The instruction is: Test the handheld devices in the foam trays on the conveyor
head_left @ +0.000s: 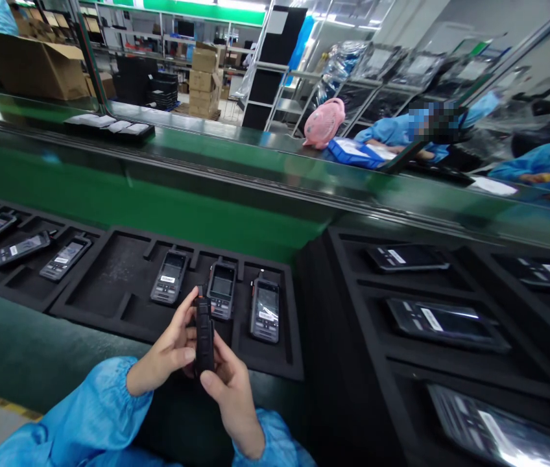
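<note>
Both my hands grip a black handheld device (203, 334), held upright and edge-on to me near the table's front edge. My left hand (168, 350) wraps its left side, thumb against the casing. My right hand (231, 383) holds it from the right and below. Just beyond lies a black foam tray (109, 305) with three similar devices (221, 290) face up in its slots, screens showing; the tray's left slots are bare.
Another foam tray (17, 279) with several devices sits at far left. Stacked trays (353, 305) of bagged devices rise at right. A green conveyor belt (182, 207) runs behind. Across it, people in blue coats (392, 130) work beside a pink fan (324, 122).
</note>
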Available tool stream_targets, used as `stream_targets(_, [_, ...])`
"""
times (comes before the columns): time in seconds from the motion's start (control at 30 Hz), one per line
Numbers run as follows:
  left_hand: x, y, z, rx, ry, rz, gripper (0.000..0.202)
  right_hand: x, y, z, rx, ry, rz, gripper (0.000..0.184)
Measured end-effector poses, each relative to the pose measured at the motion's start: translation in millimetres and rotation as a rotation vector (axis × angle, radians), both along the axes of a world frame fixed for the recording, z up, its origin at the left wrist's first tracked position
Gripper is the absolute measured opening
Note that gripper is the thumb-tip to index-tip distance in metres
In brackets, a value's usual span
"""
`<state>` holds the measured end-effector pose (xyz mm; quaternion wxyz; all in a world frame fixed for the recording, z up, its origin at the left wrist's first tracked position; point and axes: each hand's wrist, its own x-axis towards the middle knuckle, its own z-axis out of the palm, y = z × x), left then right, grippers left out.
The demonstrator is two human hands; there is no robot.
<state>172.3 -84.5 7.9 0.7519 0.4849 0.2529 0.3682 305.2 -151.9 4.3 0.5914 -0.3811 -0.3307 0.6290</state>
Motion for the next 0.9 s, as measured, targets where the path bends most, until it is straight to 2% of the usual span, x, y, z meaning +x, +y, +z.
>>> stream_targets(0.1, [1,2,-2.9,-0.035,-0.022,0.002,0.093,0,1,1.4,0.0,-0.002,0.017,0.064])
stream_targets(0.37, [3,-5,-1.3,0.026,0.038,0.025,0.104,-3,2,2.8,-0.015,-0.004,-0.01,0.064])
stream_targets(0.47, [-3,-3,8.4,0.021,0.027,0.018,0.107,-3,0,-5.2,0.007,-0.009,-0.009,0.069])
stream_targets(0.53, [-16,7,20.3,0.072,0.063,0.071,0.108,0,-3,-11.5,0.01,-0.119,-0.028,0.064])
stream_targets(0.57, [-26,16,27.1,0.115,0.116,0.134,0.107,3,-4,-13.9,0.006,-0.204,-0.061,0.058])
stream_targets(0.63, [-50,39,39.0,0.243,0.318,0.36,0.101,9,-4,-16.4,-0.02,-0.356,-0.153,0.045])
stream_targets(0.73, [-88,78,45.4,0.459,0.87,0.636,0.097,16,-2,-16.4,-0.034,-0.443,-0.255,0.037])
stream_targets(0.8, [-103,98,41.0,0.526,1.086,0.682,0.095,17,-1,-16.4,-0.027,-0.48,-0.268,0.036])
stream_targets(0.9, [-107,111,30.1,0.511,1.251,0.607,0.094,15,0,-18.7,-0.019,-0.555,-0.246,0.036])
